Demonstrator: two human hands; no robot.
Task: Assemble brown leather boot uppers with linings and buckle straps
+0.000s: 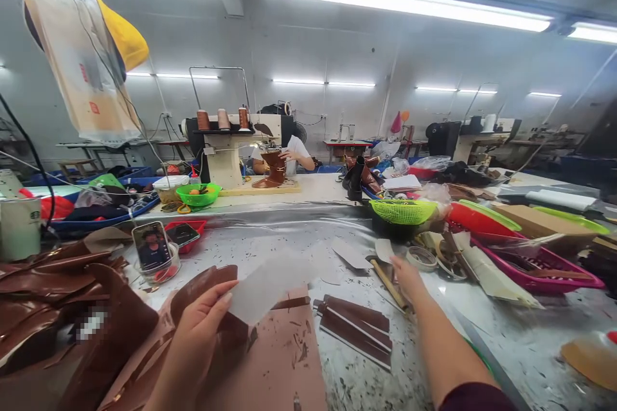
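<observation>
My left hand is pinching the pale sheet by its edge, ideally lightly to avoid creases — my right hand is hovering by the hammer, grip unclear.

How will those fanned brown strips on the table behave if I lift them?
The brown strips look thin, so they would probably flex. They overlap with no visible tie, so they may slide apart unless gripped together.
</observation>
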